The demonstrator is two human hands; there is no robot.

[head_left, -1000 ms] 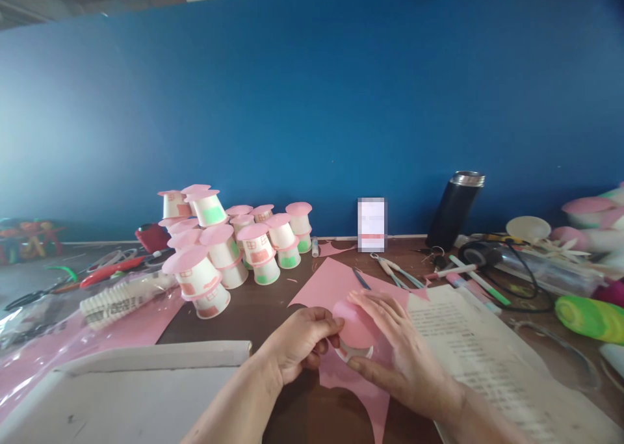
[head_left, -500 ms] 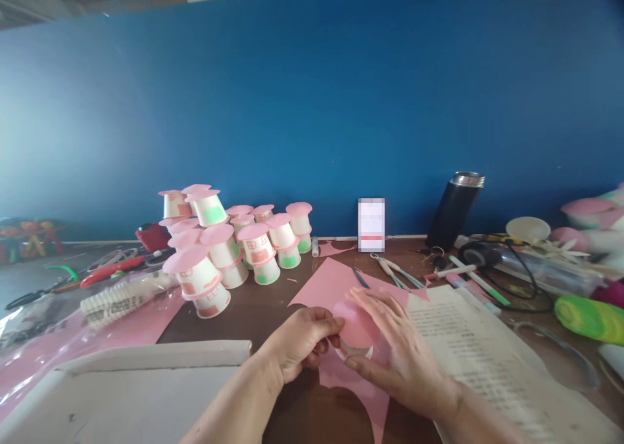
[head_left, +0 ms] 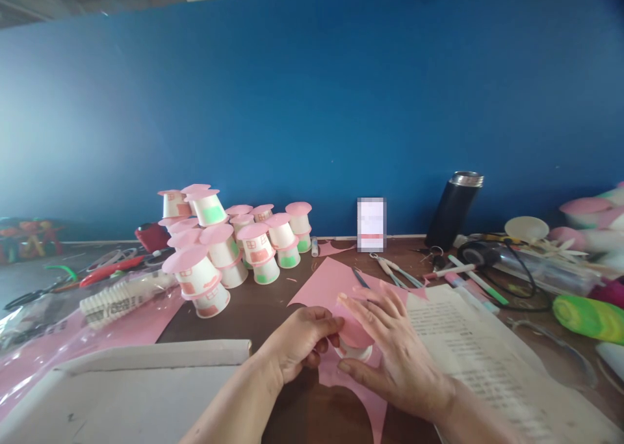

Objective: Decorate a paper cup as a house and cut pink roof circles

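At the middle front, a pink paper disc (head_left: 355, 330) sits over a small white paper cup (head_left: 357, 352). My left hand (head_left: 306, 337) is closed, thumb and forefinger pinching the disc's left edge. My right hand (head_left: 402, 346) lies over the disc's right side with fingers stretched and thumb apart by the cup. Its fingers and palm hide part of both. Underneath is a cut pink paper sheet (head_left: 319, 281) with curved pieces taken out. To the left stand several stacked paper cups (head_left: 257, 248) topped with pink discs, bearing drawn windows and green or red patches.
Compasses (head_left: 397, 272), a white-and-green marker (head_left: 480, 280) and a black bottle (head_left: 454, 210) lie or stand at the back right. A printed sheet (head_left: 463, 346) is beside my right forearm. Front left has a white box (head_left: 136, 398) and a sleeve of cups (head_left: 119, 301).
My right hand's fingers have shifted slightly left across the disc and spread, and its thumb has drawn back from the cup's front. My left hand has kept its pinch.
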